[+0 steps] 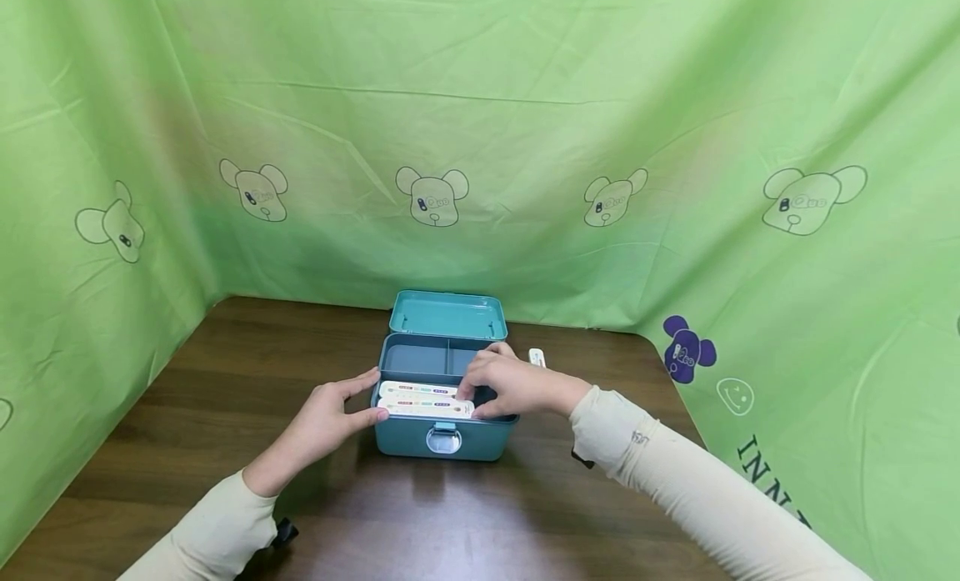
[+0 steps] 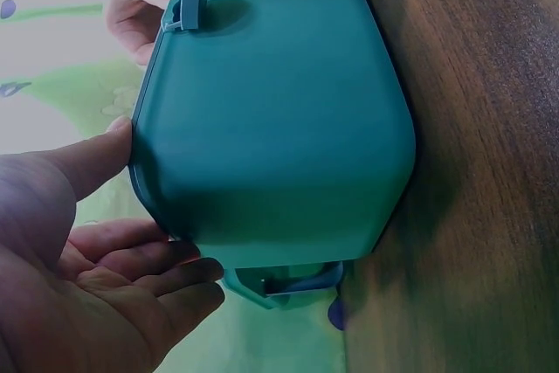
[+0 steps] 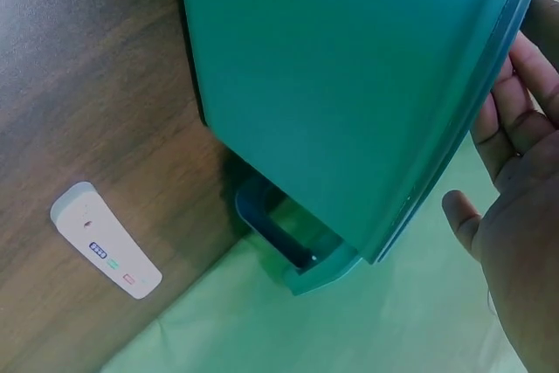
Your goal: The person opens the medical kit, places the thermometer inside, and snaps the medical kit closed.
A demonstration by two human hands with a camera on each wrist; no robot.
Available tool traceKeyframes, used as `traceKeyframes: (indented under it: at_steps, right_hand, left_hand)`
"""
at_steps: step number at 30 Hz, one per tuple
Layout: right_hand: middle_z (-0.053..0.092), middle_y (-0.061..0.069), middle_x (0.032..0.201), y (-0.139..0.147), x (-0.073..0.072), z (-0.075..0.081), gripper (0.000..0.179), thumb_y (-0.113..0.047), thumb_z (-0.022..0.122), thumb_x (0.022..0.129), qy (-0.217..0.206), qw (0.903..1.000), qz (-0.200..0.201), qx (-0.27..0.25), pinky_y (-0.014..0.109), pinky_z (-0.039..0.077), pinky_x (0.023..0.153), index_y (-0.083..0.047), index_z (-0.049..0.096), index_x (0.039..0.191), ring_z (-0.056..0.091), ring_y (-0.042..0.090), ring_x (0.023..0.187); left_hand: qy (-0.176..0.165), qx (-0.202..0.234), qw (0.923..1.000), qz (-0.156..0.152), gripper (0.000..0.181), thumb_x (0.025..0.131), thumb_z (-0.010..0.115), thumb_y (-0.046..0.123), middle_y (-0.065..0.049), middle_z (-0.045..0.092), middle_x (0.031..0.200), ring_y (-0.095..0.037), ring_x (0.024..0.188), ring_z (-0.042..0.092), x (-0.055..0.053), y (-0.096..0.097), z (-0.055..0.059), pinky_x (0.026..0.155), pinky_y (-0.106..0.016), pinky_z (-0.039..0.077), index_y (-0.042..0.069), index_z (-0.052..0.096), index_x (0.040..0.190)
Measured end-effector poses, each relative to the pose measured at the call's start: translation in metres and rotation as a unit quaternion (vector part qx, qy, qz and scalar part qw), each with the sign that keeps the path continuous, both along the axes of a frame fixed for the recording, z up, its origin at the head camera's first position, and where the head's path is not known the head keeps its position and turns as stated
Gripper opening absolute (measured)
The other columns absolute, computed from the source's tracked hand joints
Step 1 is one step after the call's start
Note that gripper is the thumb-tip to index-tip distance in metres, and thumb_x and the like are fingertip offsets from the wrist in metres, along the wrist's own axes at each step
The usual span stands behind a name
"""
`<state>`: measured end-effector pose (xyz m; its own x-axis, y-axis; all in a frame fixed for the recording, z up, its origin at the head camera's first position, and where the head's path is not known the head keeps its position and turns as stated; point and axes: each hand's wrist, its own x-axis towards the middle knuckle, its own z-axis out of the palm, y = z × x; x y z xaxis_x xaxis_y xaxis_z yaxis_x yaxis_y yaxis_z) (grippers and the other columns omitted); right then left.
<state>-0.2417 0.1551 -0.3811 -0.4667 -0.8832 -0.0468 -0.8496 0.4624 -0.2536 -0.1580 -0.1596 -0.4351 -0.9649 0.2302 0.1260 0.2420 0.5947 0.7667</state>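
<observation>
A teal storage box stands on the table with its lid raised at the back. Two long white cases with small coloured labels lie side by side in its front part, a rear case and a front case. My right hand reaches in from the right and pinches the front case's right end between thumb and fingers; its fingertips are partly hidden. At the box's left rim rests my left hand, fingers fairly straight, thumb at the front left corner. The left wrist view also shows that hand against the rim.
Another white case lies on the table to the right of the box. Inside, behind the cases, is a divided grey-blue tray. A clasp hangs on the box's front. Green printed cloth surrounds the wooden table.
</observation>
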Motion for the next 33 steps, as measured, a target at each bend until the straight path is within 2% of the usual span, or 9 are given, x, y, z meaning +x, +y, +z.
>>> traceKeyframes:
  at_steps: [6, 12, 21, 28, 33]
  right_hand:
    - [0.069, -0.014, 0.103, 0.0, 0.002, -0.002, 0.021, -0.023, 0.081, 0.089, 0.019, 0.9998, 0.012, 0.001, 0.052, 0.029, 0.109, -0.022, 0.075, 0.109, 0.055, 0.012, 0.11]
    - [0.07, -0.013, 0.106, 0.0, 0.004, 0.0, 0.022, -0.024, 0.081, 0.089, 0.02, 0.9998, 0.004, -0.004, 0.05, 0.031, 0.108, -0.022, 0.075, 0.11, 0.054, 0.013, 0.111]
    - [0.07, -0.011, 0.109, 0.019, 0.003, 0.002, 0.026, -0.023, 0.08, 0.09, 0.017, 0.9966, -0.033, -0.073, 0.048, 0.032, 0.107, -0.017, 0.076, 0.115, 0.055, 0.016, 0.116]
    - [0.07, -0.009, 0.111, 0.046, 0.01, -0.002, 0.026, -0.02, 0.08, 0.09, 0.035, 0.986, -0.075, -0.145, 0.049, 0.033, 0.103, -0.017, 0.075, 0.115, 0.057, 0.017, 0.112]
    - [0.071, -0.005, 0.111, 0.063, 0.013, -0.006, 0.029, -0.019, 0.081, 0.089, 0.04, 0.9725, -0.134, -0.186, 0.048, 0.034, 0.103, -0.013, 0.075, 0.116, 0.057, 0.019, 0.113]
  left_hand:
    - [-0.001, 0.0, 1.0, 0.002, 0.071, 0.088, 0.082, 0.032, -0.01, 0.053, 0.151, -0.034, 0.14, 0.05, -0.001, -0.001, -0.001, 0.111, -0.054, 0.044, 0.003, 0.054, 0.147]
    - [-0.004, 0.002, 1.0, 0.0, 0.072, 0.088, 0.082, 0.033, -0.01, 0.053, 0.151, -0.034, 0.141, 0.049, -0.004, -0.003, -0.003, 0.112, -0.055, 0.043, 0.003, 0.054, 0.147]
    - [-0.005, 0.006, 1.0, -0.004, 0.072, 0.089, 0.082, 0.034, -0.009, 0.053, 0.151, -0.033, 0.141, 0.049, -0.007, -0.003, -0.005, 0.112, -0.055, 0.043, 0.004, 0.054, 0.148]
    - [-0.01, 0.011, 0.9999, -0.001, 0.073, 0.088, 0.082, 0.036, -0.008, 0.053, 0.152, -0.033, 0.142, 0.048, -0.006, -0.003, -0.006, 0.112, -0.054, 0.042, 0.005, 0.054, 0.148]
    - [-0.023, 0.016, 0.9996, 0.004, 0.074, 0.087, 0.082, 0.037, -0.005, 0.051, 0.153, -0.031, 0.143, 0.047, -0.005, -0.002, -0.006, 0.113, -0.054, 0.042, 0.008, 0.053, 0.149]
